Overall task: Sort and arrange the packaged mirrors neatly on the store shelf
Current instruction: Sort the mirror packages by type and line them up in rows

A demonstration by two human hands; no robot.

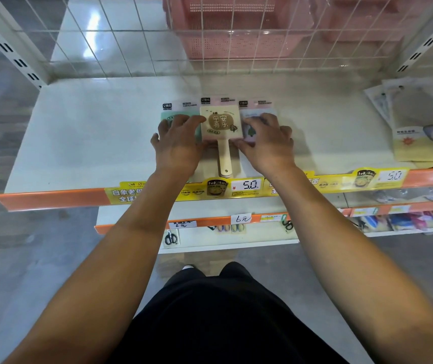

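At mid-frame on the shelf [79, 132], three mirrors [222, 124] lay side by side. Left hand [177, 143] and right hand [266, 143] pressed spread fingers on the outer two. Squeezing inward evenly would likely align them.

Left hand [177, 143] covers most of the green mirror [167, 118], right hand [268, 140] most of the purple mirror [249, 127]; header print unreadable; packets [420, 122] right of the hands cut by the frame edge.

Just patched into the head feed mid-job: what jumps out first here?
Both hands press on three packaged hand mirrors at the shelf's front centre: cream mirror in the middle, green mirror under the left, lilac mirror under the right. Pink baskets sit behind the wire grid.
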